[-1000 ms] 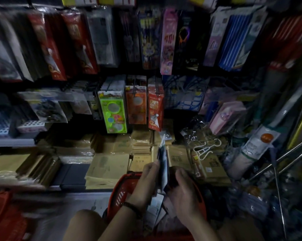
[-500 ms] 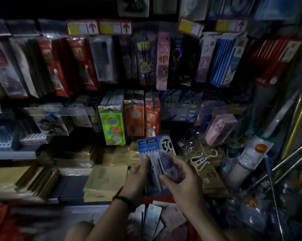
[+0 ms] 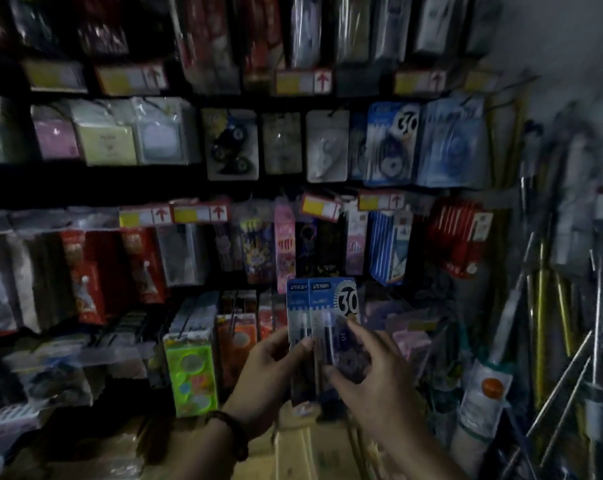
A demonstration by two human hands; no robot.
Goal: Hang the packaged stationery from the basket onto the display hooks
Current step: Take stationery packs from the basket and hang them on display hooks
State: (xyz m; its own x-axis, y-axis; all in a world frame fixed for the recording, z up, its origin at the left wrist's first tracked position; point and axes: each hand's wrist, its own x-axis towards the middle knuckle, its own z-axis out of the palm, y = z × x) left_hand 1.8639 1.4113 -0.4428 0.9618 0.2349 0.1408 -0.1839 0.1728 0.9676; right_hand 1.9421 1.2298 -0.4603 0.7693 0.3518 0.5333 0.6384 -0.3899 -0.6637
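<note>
Two blue blister packs (image 3: pixel 322 306) marked "30" stand upright in front of the display wall, one overlapping the other. My left hand (image 3: pixel 269 372) grips their left edge, thumb on the front. My right hand (image 3: pixel 366 372) pinches the front pack's lower right part, over its clear bubble. Matching blue "30" packs (image 3: pixel 392 143) hang on hooks in the upper row, up and to the right of my hands. The basket is out of view.
Rows of hanging packs fill the wall, with yellow price tags (image 3: pixel 303 81) carrying red arrows. A green pack (image 3: pixel 191 372) hangs at lower left. Metal rods and yellow poles (image 3: pixel 542 341) lean at the right. Brown paper stacks (image 3: pixel 293 452) lie below my hands.
Both hands lifted the blue packs out of the red basket and up in front of the wall. My view tilted upward, so the basket dropped out of sight and a higher row appeared.
</note>
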